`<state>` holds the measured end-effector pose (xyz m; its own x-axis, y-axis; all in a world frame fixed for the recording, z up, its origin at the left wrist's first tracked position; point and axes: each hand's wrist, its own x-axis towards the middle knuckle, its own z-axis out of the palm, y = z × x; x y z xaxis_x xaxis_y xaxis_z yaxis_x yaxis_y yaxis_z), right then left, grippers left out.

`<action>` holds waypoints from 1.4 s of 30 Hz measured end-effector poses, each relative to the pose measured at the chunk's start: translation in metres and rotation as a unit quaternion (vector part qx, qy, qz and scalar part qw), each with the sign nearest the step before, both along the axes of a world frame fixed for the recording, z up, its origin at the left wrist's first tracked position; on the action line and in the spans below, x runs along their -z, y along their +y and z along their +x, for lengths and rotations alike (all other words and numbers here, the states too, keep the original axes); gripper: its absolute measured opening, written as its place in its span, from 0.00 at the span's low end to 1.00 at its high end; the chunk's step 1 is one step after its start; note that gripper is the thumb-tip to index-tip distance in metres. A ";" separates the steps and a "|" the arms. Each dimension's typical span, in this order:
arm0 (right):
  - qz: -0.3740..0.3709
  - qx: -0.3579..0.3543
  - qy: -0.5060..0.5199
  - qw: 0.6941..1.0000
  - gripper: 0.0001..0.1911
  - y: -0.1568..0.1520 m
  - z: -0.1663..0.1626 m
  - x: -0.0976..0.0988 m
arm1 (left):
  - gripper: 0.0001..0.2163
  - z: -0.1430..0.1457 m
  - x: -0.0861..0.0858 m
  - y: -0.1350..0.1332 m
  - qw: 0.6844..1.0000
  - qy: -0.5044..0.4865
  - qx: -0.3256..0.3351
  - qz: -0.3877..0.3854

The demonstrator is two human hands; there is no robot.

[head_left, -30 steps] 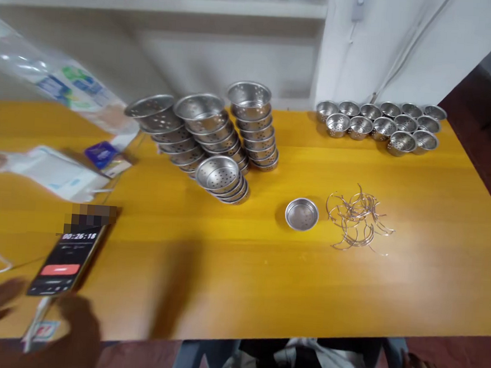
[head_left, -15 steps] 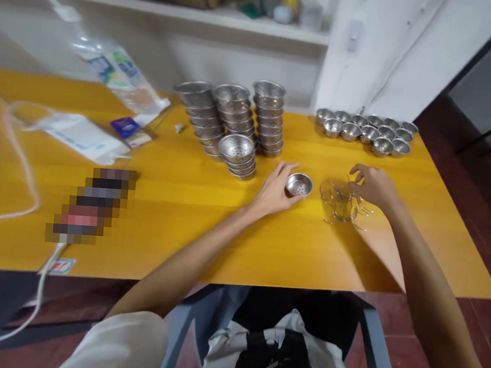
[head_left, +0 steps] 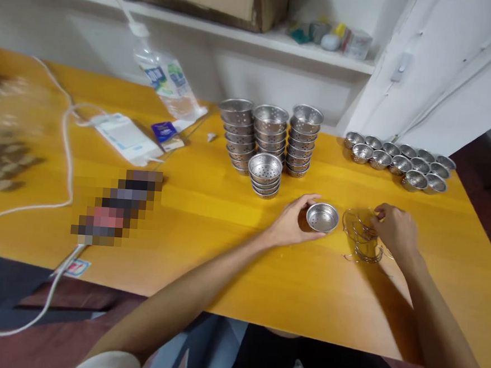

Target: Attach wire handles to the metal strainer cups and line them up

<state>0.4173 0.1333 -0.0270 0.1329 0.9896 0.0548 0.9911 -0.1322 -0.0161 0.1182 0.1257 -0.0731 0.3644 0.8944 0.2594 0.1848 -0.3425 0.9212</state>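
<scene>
Steadying a small metal cup (head_left: 322,218) and picking at a heap of thin bent wires (head_left: 369,255) appears to be the step in hand. The cup sits right of the frame's centre, with the wires just beside it on its right, both on the yellow table (head_left: 288,293). The left hand (head_left: 293,224) curves round the cup's left side, thumb in front and fingers behind, holding it. The right hand (head_left: 397,231) is narrowed to a pinch at the heap's upper right edge; whether a wire is between the fingertips cannot be told. Separating one wire from the tangle would call for a fine, tight pinch while the cup is kept level. The cup is upright and shows its bare, perforated inside. Above the centre, a short nested stack (head_left: 265,177) stands in front of three taller stacks (head_left: 269,138) of like cups, each holding the next. At the upper right, single cups (head_left: 399,165) stand close together in rows, mouths up. At the left edge, a clear bag (head_left: 3,167) seems to hold brownish pieces, too blurred to name.
</scene>
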 end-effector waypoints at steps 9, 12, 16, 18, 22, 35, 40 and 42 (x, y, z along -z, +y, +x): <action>0.096 -0.019 -0.028 0.995 0.17 -0.013 -0.008 -0.005 | 0.40 0.000 0.000 -0.008 0.996 -0.071 0.039 -0.041; 0.138 -0.040 -0.017 0.990 0.17 -0.011 -0.006 -0.005 | 0.40 -0.001 -0.002 -0.007 0.994 -0.083 0.048 -0.053; 0.229 -0.116 0.107 0.960 0.19 -0.017 -0.014 -0.005 | 0.38 -0.002 -0.004 -0.007 0.993 -0.091 0.061 -0.050; 0.242 -0.181 0.213 0.929 0.19 -0.027 -0.025 -0.004 | 0.39 -0.001 -0.006 -0.009 0.992 -0.097 0.068 -0.052; 0.217 -0.262 0.330 0.881 0.14 -0.050 -0.046 -0.001 | 0.40 0.006 -0.006 -0.017 0.989 -0.120 0.066 -0.055; 0.244 -0.259 0.345 0.869 0.10 -0.060 -0.055 0.004 | 0.38 0.014 0.004 -0.024 0.993 -0.102 -0.022 0.050; 0.300 -0.237 0.344 0.858 0.08 -0.068 -0.058 0.001 | 0.38 0.012 0.002 -0.028 0.989 -0.150 -0.003 0.003; 0.324 -0.234 0.333 0.854 0.07 -0.070 -0.059 -0.001 | 0.38 0.011 -0.001 -0.030 0.986 -0.167 0.011 -0.013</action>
